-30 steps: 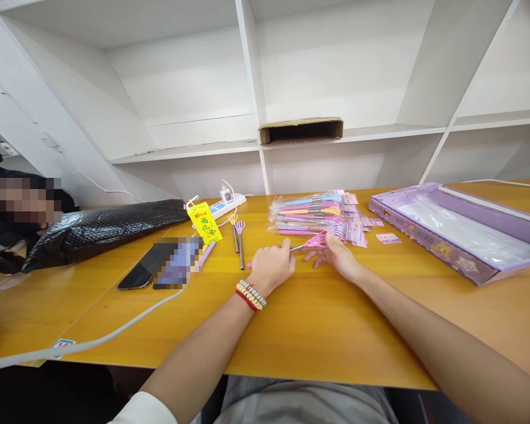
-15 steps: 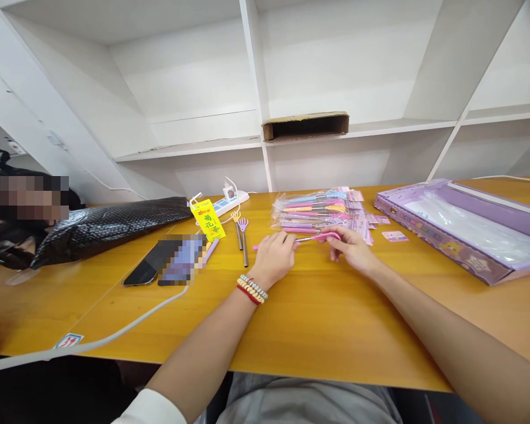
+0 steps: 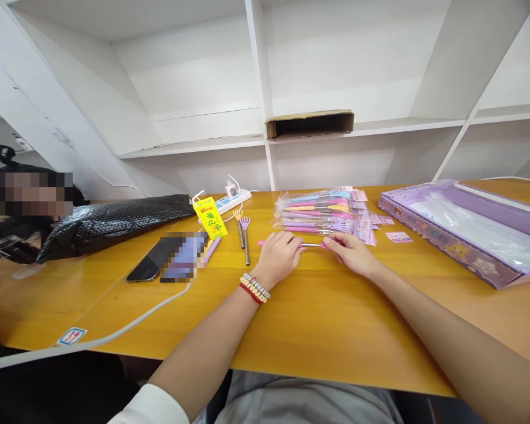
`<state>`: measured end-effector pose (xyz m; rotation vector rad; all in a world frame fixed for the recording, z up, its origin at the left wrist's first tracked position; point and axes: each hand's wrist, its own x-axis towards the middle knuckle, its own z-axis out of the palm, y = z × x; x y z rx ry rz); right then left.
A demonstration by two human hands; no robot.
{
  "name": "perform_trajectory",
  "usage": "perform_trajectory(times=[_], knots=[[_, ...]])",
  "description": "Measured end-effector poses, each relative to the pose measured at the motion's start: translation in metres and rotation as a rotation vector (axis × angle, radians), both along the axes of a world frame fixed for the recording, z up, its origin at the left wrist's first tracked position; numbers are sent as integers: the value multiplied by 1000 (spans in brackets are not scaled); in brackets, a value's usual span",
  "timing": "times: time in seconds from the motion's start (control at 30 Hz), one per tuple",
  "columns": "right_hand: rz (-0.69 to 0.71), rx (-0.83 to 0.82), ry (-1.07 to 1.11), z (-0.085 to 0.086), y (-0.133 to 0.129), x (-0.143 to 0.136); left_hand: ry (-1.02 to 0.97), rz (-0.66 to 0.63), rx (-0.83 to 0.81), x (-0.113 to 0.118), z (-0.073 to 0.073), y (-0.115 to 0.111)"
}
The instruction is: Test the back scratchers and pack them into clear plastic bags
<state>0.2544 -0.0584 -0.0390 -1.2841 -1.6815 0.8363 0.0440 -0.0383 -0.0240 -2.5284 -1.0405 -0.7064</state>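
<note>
A pink stick with a metal rod [image 3: 311, 245] stretches between my two hands, above the wooden table. My left hand [image 3: 279, 256] is closed round its pink handle, whose tip sticks out at the left. The fingers of my right hand [image 3: 348, 252] pinch the other end and hide most of it. Just beyond my hands lie several similar sticks in clear bags [image 3: 320, 211], with pink, blue, yellow and purple parts. Left of my left hand are an orange claw-headed stick [image 3: 239, 227] and a purple claw-headed stick [image 3: 246, 241], unbagged.
A purple box [image 3: 461, 244] with clear plastic bags stands right, near a small pink card [image 3: 398, 237]. Two phones [image 3: 148, 259], a yellow packet [image 3: 210, 218], a power strip [image 3: 233, 201] and a black bubble bag [image 3: 119, 227] lie left. A white cable crosses the table; a person is far left.
The fingers of my right hand have closed further over the pink end, which showed before. The view has shifted slightly, and the stick remains between both hands.
</note>
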Motion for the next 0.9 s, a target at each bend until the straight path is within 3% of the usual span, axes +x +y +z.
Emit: perform_trajectory(times=[0.37, 0.6, 0.9], knots=[[-10, 13, -71, -4, 1, 0, 8, -6, -20, 0, -1, 0], [-36, 93, -309, -1, 0, 0, 41, -29, 18, 0, -2, 3], [78, 396, -389, -1, -4, -4, 171, -86, 67, 8, 0, -3]])
